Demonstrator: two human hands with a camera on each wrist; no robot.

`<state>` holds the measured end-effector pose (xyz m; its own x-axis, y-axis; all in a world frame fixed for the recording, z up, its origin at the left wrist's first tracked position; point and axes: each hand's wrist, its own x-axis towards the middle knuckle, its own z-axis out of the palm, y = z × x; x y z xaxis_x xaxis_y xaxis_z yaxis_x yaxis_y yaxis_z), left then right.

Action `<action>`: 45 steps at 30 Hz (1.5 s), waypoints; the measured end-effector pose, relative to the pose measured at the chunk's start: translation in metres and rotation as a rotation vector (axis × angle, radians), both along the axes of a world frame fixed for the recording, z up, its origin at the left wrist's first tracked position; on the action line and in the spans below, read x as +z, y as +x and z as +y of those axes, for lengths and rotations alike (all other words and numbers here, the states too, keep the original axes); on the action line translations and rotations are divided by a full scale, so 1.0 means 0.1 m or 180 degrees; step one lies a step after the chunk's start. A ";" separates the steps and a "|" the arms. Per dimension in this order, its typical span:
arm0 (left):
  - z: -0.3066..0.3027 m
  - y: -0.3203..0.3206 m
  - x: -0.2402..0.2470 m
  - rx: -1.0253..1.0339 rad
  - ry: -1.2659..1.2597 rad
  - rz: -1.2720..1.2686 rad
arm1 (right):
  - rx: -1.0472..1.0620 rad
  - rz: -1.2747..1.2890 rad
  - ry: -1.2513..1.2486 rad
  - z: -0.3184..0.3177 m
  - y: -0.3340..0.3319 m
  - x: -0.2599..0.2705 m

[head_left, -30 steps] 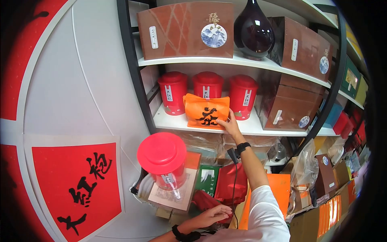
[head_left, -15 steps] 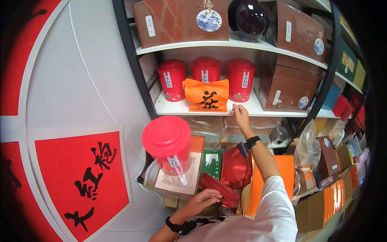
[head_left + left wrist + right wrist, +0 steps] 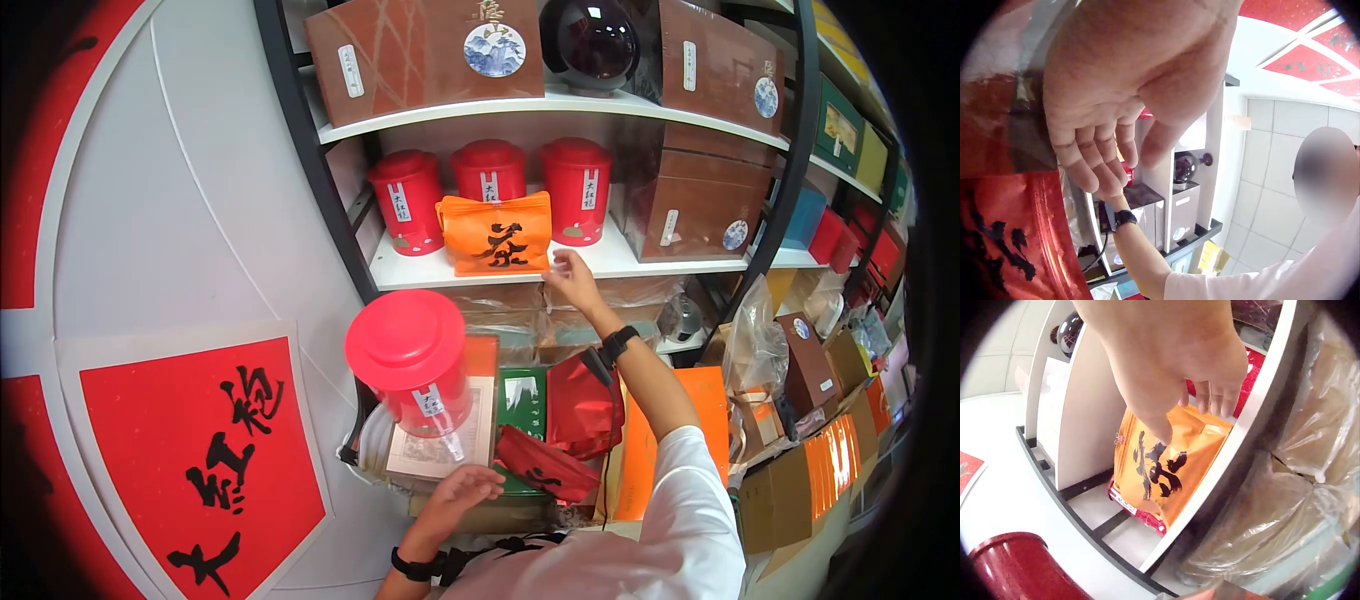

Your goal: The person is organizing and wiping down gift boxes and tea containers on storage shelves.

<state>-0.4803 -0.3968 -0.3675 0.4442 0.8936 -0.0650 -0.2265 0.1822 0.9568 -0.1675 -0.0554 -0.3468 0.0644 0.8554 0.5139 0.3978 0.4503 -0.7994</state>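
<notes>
An orange pouch [image 3: 478, 235] with a black character stands upright on the white shelf, in front of red canisters [image 3: 577, 190]. My right hand [image 3: 577, 284] is at its lower right corner, fingers loosely bent. In the right wrist view the thumb of the right hand [image 3: 1175, 369] overlaps the front of the pouch [image 3: 1175, 478], with the other fingers beside its edge. Lower down, my left hand [image 3: 462, 492] hovers with relaxed fingers and holds nothing, near a large red-lidded canister [image 3: 405, 345] and a dark red pouch [image 3: 545, 465].
Brown boxes [image 3: 710, 205] fill the shelf's right side, and a dark round vase [image 3: 590, 45] stands above. The large canister rests on a pale box [image 3: 430, 455]. A green box [image 3: 523, 400], a red bag [image 3: 580, 405] and an orange box [image 3: 700, 410] lie below the shelf.
My right hand left the orange pouch's right side, dropped away from it, then came back to its lower corner. My left hand shifted left, away from the dark red pouch.
</notes>
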 end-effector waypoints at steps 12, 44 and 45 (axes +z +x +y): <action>-0.40 -0.16 -0.11 0.0809 -0.0065 -0.0503 | 0.1011 0.1378 -0.0052 0.53 -0.33 0.64; -0.37 1.23 -0.06 -0.0826 0.0163 -0.0654 | -0.1918 0.2618 0.0468 -4.92 2.06 -0.17; -0.38 1.25 -0.20 -0.0863 -0.0103 -0.0524 | -0.1852 0.2609 0.0435 -5.00 2.18 -0.20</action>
